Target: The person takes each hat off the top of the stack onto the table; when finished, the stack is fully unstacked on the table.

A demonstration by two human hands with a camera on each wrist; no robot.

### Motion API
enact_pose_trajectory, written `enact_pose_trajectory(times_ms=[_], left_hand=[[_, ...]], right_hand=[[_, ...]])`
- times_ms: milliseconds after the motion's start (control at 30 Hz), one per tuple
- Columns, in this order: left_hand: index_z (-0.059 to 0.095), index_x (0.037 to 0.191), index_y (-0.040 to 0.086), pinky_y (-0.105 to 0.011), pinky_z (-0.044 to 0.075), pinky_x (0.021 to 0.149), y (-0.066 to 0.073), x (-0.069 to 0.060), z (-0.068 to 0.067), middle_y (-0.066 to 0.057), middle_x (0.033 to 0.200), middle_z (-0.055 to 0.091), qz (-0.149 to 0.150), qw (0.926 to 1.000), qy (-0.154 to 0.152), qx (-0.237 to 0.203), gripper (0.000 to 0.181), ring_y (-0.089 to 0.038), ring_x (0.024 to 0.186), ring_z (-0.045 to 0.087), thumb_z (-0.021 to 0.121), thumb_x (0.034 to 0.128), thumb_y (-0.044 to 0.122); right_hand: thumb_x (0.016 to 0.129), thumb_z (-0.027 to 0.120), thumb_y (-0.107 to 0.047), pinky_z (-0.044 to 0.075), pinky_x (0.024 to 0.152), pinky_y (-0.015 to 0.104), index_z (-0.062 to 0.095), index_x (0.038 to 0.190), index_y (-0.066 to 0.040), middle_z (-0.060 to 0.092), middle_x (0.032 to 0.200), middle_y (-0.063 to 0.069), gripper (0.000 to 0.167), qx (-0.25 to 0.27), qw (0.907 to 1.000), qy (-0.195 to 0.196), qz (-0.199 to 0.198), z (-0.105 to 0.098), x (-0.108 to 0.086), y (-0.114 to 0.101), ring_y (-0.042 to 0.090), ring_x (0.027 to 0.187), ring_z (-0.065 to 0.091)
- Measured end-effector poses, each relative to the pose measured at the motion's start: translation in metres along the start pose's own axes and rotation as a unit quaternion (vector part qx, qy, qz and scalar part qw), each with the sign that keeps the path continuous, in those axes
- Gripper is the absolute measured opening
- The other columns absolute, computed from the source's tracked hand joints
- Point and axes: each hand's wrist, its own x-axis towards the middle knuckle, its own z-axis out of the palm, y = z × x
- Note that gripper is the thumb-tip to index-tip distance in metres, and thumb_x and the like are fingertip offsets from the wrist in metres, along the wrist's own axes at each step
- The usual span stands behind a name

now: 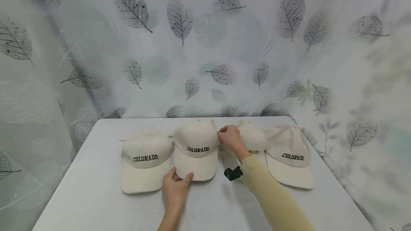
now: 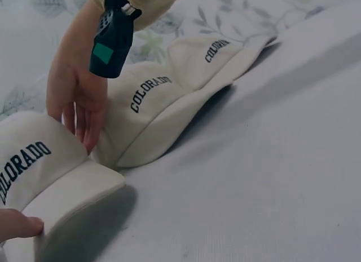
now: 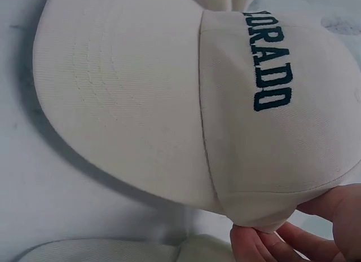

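A cream baseball cap [image 1: 196, 139] with "COLORADO" in dark letters lies between similar caps, brim toward me. My left hand [image 1: 174, 188] pinches the front left of its brim; in the left wrist view the thumb lies on the brim's top. At the cap's right side, my right hand [image 1: 229, 137] pinches the crown's lower edge. The right wrist view shows that cap [image 3: 141, 104] up close, with thumb and fingers of the right hand [image 3: 338, 222] on either side of the fabric. The left hand's other fingers are partly hidden.
One matching cap [image 1: 146, 170] sits at the left. To the right, another cap [image 1: 250, 134] is partly covered by my right arm, its side against the rightmost cap [image 1: 290, 152]. All lie on a white table [image 1: 96, 195] before a leaf-patterned curtain [image 1: 205, 45].
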Motion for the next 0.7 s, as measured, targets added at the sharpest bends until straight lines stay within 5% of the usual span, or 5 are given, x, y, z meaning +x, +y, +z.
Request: enact_pose_trajectory(times_ms=[167, 333, 700], left_hand=[[0.059, 0.125, -0.013, -0.051, 0.046, 0.089, -0.003, 0.004, -0.001, -0.027, 0.113, 0.059, 0.046, 0.9968, 0.0, 0.065, 0.075, -0.033, 0.098, 0.057, 0.09, 0.0689, 0.026], [0.055, 0.125, -0.018, -0.057, 0.045, 0.093, 0.0, 0.005, -0.002, -0.033, 0.118, 0.054, 0.059, 0.9912, -0.018, 0.117, 0.079, -0.044, 0.106, 0.056, 0.088, 0.0716, 0.029], [0.061, 0.119, -0.017, -0.058, 0.044, 0.096, 0.003, 0.008, -0.002, -0.033, 0.119, 0.054, 0.069, 0.9874, -0.027, 0.14, 0.069, -0.048, 0.111, 0.054, 0.087, 0.0725, 0.027]], right_hand=[[0.092, 0.066, -0.015, 0.057, 0.068, 0.032, 0.069, 0.104, 0.004, 0.069, 0.098, 0.018, 0.023, 0.017, 0.9995, -0.005, 0.026, 0.005, 0.002, 0.007, 0.022, 0.068, 0.07], [0.092, 0.066, -0.014, 0.055, 0.064, 0.03, 0.068, 0.103, 0.004, 0.068, 0.092, 0.017, 0.022, 0.022, 0.9992, -0.015, 0.029, 0.007, 0.005, 0.012, 0.021, 0.066, 0.069], [0.093, 0.064, -0.015, 0.054, 0.062, 0.03, 0.068, 0.103, 0.004, 0.067, 0.085, 0.013, 0.022, 0.014, 0.9995, -0.014, 0.025, 0.012, 0.008, 0.013, 0.022, 0.067, 0.066]])
